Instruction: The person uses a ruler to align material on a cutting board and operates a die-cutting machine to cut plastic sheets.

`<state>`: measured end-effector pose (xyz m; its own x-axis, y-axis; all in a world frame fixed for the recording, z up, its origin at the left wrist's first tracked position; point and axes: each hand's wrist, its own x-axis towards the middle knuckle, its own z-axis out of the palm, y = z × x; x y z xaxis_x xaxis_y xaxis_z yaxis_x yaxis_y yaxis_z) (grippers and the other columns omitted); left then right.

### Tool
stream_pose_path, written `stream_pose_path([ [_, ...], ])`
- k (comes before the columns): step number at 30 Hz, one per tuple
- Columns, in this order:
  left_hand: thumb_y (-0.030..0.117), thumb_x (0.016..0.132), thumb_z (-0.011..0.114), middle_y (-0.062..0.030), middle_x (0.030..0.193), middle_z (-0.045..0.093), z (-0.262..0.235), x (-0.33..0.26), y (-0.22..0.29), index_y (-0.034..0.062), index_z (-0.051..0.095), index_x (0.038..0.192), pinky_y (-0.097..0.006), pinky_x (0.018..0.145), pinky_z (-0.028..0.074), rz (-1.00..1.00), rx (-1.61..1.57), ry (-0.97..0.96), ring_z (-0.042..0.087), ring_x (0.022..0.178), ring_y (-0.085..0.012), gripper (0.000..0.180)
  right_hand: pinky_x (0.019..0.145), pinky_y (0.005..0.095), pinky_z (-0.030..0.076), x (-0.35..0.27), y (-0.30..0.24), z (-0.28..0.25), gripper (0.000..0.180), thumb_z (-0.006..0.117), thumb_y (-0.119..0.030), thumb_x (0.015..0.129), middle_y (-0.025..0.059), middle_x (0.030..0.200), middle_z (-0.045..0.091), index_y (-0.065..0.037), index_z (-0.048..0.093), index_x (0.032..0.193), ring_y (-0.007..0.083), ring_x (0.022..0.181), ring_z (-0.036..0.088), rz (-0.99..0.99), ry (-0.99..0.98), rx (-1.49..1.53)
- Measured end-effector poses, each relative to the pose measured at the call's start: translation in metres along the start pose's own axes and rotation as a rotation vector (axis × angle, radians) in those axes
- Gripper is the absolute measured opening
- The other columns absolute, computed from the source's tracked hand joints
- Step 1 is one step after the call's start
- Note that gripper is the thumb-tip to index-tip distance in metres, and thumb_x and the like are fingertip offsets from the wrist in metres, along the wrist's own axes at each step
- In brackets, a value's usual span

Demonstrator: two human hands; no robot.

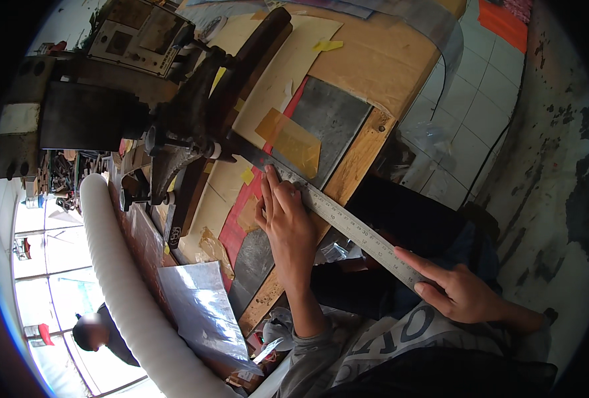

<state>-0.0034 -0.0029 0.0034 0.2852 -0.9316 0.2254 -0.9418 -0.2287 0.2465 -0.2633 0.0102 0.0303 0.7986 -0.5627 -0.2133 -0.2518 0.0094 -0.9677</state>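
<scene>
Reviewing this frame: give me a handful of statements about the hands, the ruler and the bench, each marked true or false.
1. The left hand lies flat on the metal ruler. True.
2. The right hand holds a pencil. False: it holds nothing; its fingers rest on the ruler's near end.
3. The ruler lies across a grey sheet on the wooden bench. True.
4. The ruler's near end rests fully on the bench. False: it reaches out past the bench edge.
5. A white ribbed hose runs along the left of the bench. True.
6. Both hands wear gloves. False: both are bare.
</scene>
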Motion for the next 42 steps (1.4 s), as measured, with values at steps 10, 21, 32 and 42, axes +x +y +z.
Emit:
stream_pose_path([
  [10, 0.007, 0.092, 0.042, -0.0276, 0.138, 0.034, -0.0008, 0.0003, 0.0008, -0.0006, 0.044, 0.099, -0.050, 0.100, 0.025, -0.005, -0.004, -0.005, 0.031, 0.131, -0.0366, 0.011, 0.066, 0.0370, 0.056, 0.0001, 0.0004, -0.0013, 0.061, 0.048, -0.006, 0.088, 0.0187, 0.128, 0.047, -0.010, 0.021, 0.142, 0.0317, 0.072, 0.066, 0.010, -0.014, -0.007],
  [21, 0.006, 0.091, 0.044, -0.0286, 0.136, 0.036, 0.0002, -0.0001, 0.0010, -0.0008, 0.044, 0.097, -0.050, 0.099, 0.027, 0.024, 0.033, 0.019, 0.033, 0.130, -0.0372, 0.009, 0.062, 0.0352, 0.056, 0.0003, 0.0008, -0.0016, 0.060, 0.048, -0.006, 0.088, 0.0191, 0.128, 0.048, -0.009, 0.021, 0.142, 0.0301, 0.067, 0.066, -0.024, 0.002, 0.001],
  [32, 0.006, 0.091, 0.044, -0.0282, 0.136, 0.037, 0.0011, 0.0006, 0.0008, -0.0010, 0.044, 0.096, -0.051, 0.099, 0.027, 0.014, 0.050, 0.019, 0.033, 0.129, -0.0376, 0.009, 0.062, 0.0358, 0.056, 0.0010, -0.0005, -0.0033, 0.060, 0.048, -0.005, 0.088, 0.0194, 0.126, 0.050, -0.009, 0.022, 0.142, 0.0317, 0.067, 0.065, 0.007, -0.020, 0.008],
  [42, 0.006, 0.091, 0.043, -0.0280, 0.136, 0.036, 0.0002, -0.0001, 0.0013, -0.0012, 0.044, 0.097, -0.050, 0.099, 0.027, -0.001, 0.024, 0.008, 0.033, 0.130, -0.0369, 0.009, 0.063, 0.0363, 0.056, 0.0012, -0.0013, -0.0018, 0.059, 0.046, -0.007, 0.088, 0.0179, 0.130, 0.047, -0.010, 0.022, 0.142, 0.0327, 0.069, 0.065, 0.020, -0.016, 0.036],
])
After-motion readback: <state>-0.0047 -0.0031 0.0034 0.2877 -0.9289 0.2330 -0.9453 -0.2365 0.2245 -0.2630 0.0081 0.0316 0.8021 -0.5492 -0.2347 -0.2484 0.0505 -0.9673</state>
